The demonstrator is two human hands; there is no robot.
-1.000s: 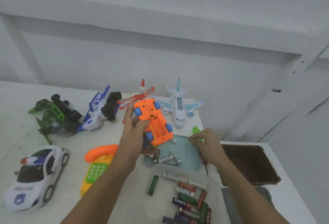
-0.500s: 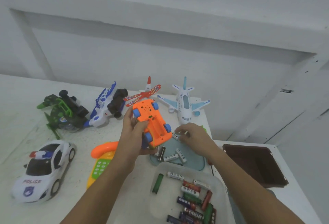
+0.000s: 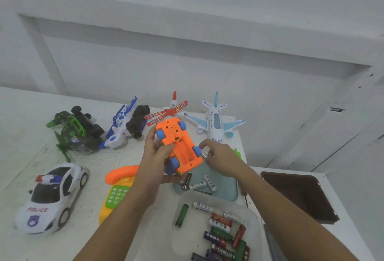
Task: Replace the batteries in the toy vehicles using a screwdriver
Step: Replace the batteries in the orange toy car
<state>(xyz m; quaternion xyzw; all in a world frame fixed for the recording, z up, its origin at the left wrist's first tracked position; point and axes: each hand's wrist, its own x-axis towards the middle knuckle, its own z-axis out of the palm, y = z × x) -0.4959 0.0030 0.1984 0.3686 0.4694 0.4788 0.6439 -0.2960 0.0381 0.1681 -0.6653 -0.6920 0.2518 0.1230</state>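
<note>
The orange toy car (image 3: 178, 144) is being gripped belly-up by the left hand (image 3: 154, 157), above the surface (image 3: 31, 136). A pale battery (image 3: 204, 152) is being pinched by the right hand (image 3: 220, 154), just beside the car's rear wheel. For a clean fit, the car should be kept steady while the battery is being lined up with the contacts. Compared with a second ago, the green screwdriver (image 3: 237, 152) is no longer being held; it is lying beside the teal tray (image 3: 224, 186).
</note>
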